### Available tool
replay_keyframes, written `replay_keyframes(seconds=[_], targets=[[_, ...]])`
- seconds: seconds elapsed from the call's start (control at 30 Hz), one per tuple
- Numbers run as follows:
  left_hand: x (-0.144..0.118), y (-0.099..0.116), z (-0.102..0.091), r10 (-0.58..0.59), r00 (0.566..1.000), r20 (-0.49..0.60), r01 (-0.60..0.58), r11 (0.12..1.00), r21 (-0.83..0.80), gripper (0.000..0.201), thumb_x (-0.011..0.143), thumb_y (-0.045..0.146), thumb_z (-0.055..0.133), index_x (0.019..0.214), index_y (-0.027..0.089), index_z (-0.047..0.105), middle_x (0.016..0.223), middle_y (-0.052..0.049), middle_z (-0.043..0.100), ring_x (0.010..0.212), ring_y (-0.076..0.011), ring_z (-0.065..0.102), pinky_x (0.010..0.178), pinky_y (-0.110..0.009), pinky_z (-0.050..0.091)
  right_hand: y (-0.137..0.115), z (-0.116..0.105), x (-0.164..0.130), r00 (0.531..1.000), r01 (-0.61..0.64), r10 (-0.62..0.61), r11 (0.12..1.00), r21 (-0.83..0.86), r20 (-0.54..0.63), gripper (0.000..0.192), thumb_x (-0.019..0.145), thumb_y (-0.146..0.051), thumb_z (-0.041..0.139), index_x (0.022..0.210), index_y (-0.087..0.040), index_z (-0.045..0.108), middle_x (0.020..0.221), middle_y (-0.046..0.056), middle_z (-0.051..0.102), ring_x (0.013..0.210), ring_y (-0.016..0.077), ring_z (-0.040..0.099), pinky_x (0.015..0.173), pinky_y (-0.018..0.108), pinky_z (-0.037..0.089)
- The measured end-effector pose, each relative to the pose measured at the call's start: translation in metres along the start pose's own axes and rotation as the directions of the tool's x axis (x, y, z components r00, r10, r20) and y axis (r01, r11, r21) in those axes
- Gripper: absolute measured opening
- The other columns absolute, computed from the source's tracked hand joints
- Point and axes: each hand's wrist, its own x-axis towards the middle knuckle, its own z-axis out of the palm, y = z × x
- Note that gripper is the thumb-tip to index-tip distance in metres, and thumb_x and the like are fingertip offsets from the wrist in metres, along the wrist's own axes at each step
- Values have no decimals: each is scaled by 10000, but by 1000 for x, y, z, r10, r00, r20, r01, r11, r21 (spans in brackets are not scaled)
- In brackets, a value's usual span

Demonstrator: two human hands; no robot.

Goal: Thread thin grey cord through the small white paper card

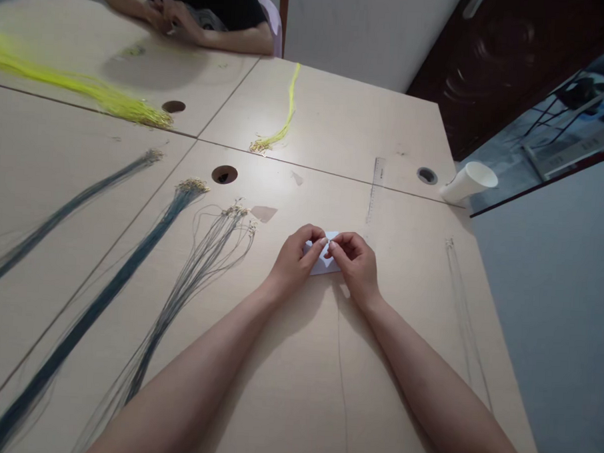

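Pinching small white card (325,262) between fingertips: left hand (294,259) and right hand (356,263), both closed on it, just above desk (295,386) middle. Thin cord (343,375) trails toward near edge. Dark cord bundle (189,282) lies left; ruler (376,188) beyond.

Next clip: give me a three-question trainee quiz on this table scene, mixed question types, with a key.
1. True or false: both the left hand and right hand pinch the small white paper card.
2. Which lies on its side at the table's far right edge? A) white paper cup B) glass jar C) metal tin
3. Fill in: the clear plastic ruler lies ____ the hands.

Key: 1 true; 2 A; 3 beyond
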Motion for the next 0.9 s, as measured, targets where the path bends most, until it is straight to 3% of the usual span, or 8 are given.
replay_keyframes(seconds=[0.9], targets=[[-1, 1, 0, -2, 1000, 15, 2, 1000, 21, 178, 844, 315, 452, 776, 165, 519, 742, 7, 544, 665, -99, 465, 603, -219, 348, -1, -2, 0, 1000, 12, -11, 999, -47, 8, 62, 762, -242, 557, 729, -198, 529, 604, -33, 570, 576, 114, 531, 566, 253, 399]])
